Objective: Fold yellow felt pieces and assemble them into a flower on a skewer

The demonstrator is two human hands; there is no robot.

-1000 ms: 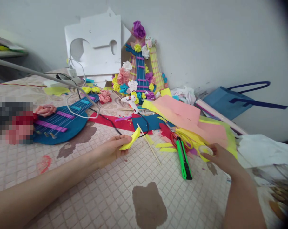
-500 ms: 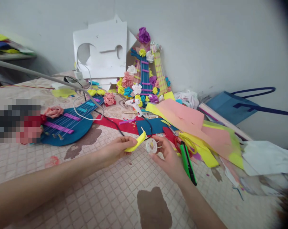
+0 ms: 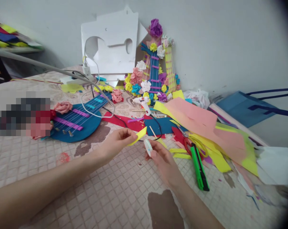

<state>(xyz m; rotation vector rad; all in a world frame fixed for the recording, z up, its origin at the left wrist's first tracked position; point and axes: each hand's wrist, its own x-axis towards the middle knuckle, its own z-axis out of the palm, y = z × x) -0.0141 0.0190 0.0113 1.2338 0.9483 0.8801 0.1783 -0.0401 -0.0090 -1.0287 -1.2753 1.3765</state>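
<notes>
My left hand [image 3: 122, 138] pinches a folded yellow paper strip [image 3: 139, 136] between thumb and fingertips. Its free end points up and to the right. Close by, my right hand [image 3: 161, 156] grips a small white tape roll [image 3: 148, 148], turned nearly edge-on. A gap separates the strip from the roll. Just beyond the right fingers is a thin wooden stick [image 3: 152, 131]. A white glue gun [image 3: 143, 103] rests farther back, with its black cord looping behind my hands. To the right lie a green box cutter [image 3: 199, 168] and red-handled scissors [image 3: 187, 144].
A blue paper guitar [image 3: 86, 124] with paper roses lies at the left. Flower-covered guitars [image 3: 155, 70] and a white cut-out foam board [image 3: 110, 35] lean against the wall. Pink and yellow paper sheets [image 3: 193, 114] and a blue bag [image 3: 246, 106] occupy the right. A white cable [image 3: 63, 70] crosses the upper left.
My right hand has turned the tape roll from facing me to nearly edge-on. The yellow strip has also tilted and looks narrower. The whole view has shifted, so the table's things sit farther right.
</notes>
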